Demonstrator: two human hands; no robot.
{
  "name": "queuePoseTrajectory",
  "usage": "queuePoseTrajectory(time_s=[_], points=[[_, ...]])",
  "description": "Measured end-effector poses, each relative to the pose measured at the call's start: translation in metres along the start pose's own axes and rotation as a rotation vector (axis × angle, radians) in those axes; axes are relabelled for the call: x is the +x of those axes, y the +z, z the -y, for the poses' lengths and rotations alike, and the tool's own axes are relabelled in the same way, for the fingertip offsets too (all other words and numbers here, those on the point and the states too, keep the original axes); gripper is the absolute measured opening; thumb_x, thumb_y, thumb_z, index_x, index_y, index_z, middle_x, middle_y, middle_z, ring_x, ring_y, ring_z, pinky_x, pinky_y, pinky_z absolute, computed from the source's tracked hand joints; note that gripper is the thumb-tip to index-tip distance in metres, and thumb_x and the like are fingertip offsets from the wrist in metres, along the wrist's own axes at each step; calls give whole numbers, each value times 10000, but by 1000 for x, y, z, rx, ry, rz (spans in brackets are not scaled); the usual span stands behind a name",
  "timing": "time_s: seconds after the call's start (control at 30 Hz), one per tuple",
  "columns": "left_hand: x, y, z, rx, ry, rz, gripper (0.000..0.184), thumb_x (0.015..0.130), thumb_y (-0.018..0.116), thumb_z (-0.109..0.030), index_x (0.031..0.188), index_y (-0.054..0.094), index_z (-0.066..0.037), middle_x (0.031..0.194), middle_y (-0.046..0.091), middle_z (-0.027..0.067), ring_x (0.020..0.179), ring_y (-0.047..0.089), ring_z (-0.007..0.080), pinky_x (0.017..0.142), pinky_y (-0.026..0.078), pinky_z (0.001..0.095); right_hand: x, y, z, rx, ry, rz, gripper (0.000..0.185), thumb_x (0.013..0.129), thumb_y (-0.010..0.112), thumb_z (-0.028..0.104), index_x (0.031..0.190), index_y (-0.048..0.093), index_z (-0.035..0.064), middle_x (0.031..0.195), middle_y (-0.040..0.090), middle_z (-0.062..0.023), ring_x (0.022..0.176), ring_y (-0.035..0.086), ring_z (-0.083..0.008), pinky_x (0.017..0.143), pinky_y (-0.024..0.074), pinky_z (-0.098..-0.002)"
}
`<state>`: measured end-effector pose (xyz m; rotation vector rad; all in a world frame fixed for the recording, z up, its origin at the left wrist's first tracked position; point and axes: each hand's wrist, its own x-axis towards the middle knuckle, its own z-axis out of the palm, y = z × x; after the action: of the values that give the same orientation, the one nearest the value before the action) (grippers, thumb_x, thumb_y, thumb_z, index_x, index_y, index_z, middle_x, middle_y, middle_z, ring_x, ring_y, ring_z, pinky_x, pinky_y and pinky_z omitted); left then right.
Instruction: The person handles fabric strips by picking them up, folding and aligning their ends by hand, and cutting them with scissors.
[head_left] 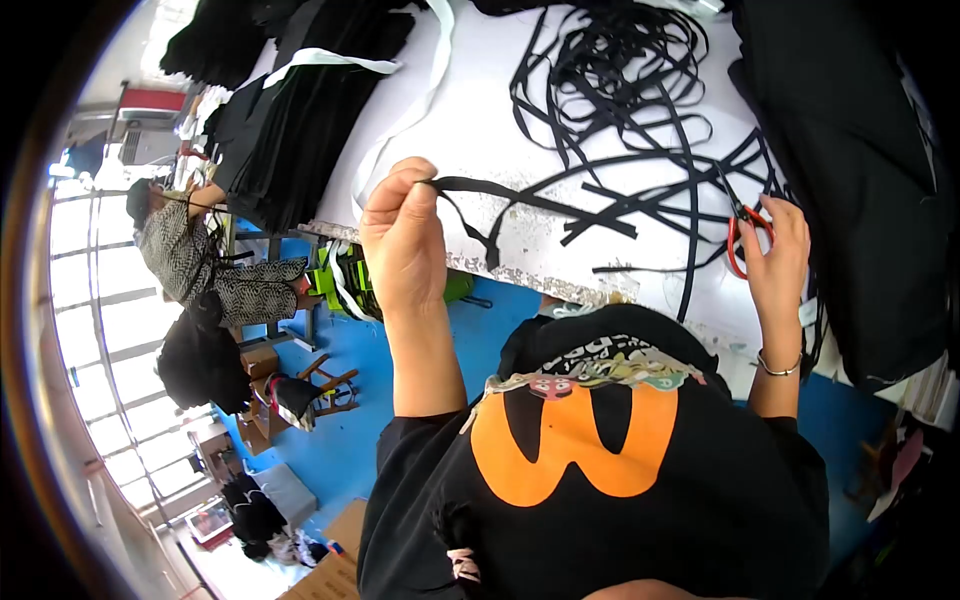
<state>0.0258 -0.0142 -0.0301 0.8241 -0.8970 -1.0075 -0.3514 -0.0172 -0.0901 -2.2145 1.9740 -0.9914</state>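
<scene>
My left hand [408, 235] is raised over the table's front edge, thumb and fingers pinched on the ends of black strips [480, 187]. The strips trail right from it across the white table [460, 130]. At the right, my right hand [778, 255] is closed round the red handles of scissors [741, 222], whose dark blades point up and away over more black strips. Several cut-looking strips cross one another between my hands. Beyond them lies a tangled heap of black strip [625, 75].
Stacked black fabric [310, 120] lies at the table's left, with a white band [425, 95] beside it. Black cloth [850, 190] covers the right side. Another person [185, 245] works at the far left, near a wooden stool [335, 390] and cardboard boxes [258, 365].
</scene>
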Motion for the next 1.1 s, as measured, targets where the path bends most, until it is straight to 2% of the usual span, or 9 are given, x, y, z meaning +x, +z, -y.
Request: queuePoseTrajectory(time_s=[0.07,0.17,0.23,0.47,0.6,0.67,0.8,0.93,1.1], points=[[7,21,-14,29,57,134,157,815,692,-32,967,668,1,1036,609,107,1017,531,201,943,364,324,30,-13,36,292,-54,-12,251,769,679,44,1013,642,-4,1005,602,-147,897,579,-296,816,445,-352],[13,55,-35,65,117,213,142,738,702,75,868,671,27,949,577,77,828,542,131,723,446,228,65,-28,93,633,-233,-29,180,783,665,3,963,674,4,937,597,-100,856,585,-208,755,460,-287],[14,70,-45,90,154,255,136,737,702,77,860,673,27,944,575,79,828,544,133,731,448,231,80,-42,132,843,-332,45,190,782,669,2,970,686,21,909,582,-85,843,568,-188,733,456,-277],[13,88,-64,135,261,307,142,730,719,60,855,689,2,917,584,73,825,556,133,728,455,235,106,-52,186,821,-682,34,230,696,723,93,924,697,72,844,577,-44,796,538,-183,806,347,-324],[12,85,-67,53,222,305,130,740,721,46,858,687,6,923,586,73,815,560,131,714,455,229,109,-53,193,890,-661,99,197,724,697,77,919,693,51,836,603,-58,793,561,-183,799,375,-321],[13,83,-63,-141,146,348,117,751,718,37,860,688,7,919,586,71,821,561,131,722,454,227,113,-46,193,1171,-589,271,162,776,668,78,930,689,33,858,648,-85,799,596,-196,774,425,-322],[14,81,-60,-202,67,384,106,758,718,27,857,688,5,919,586,65,822,558,127,731,450,228,112,-41,192,1172,-597,363,134,826,659,97,917,693,4,815,677,-89,749,617,-179,728,463,-290],[15,78,-54,-249,29,429,101,762,717,23,857,690,1,918,586,58,820,551,123,735,446,232,107,-41,193,1367,-389,501,111,819,673,76,879,689,-16,775,670,-84,721,606,-159,668,465,-277],[17,79,-46,-204,64,451,119,756,706,56,862,692,2,918,592,63,820,562,124,730,459,230,103,-35,190,1275,-388,377,81,801,650,35,847,678,-26,754,660,-82,698,595,-150,649,461,-272]])
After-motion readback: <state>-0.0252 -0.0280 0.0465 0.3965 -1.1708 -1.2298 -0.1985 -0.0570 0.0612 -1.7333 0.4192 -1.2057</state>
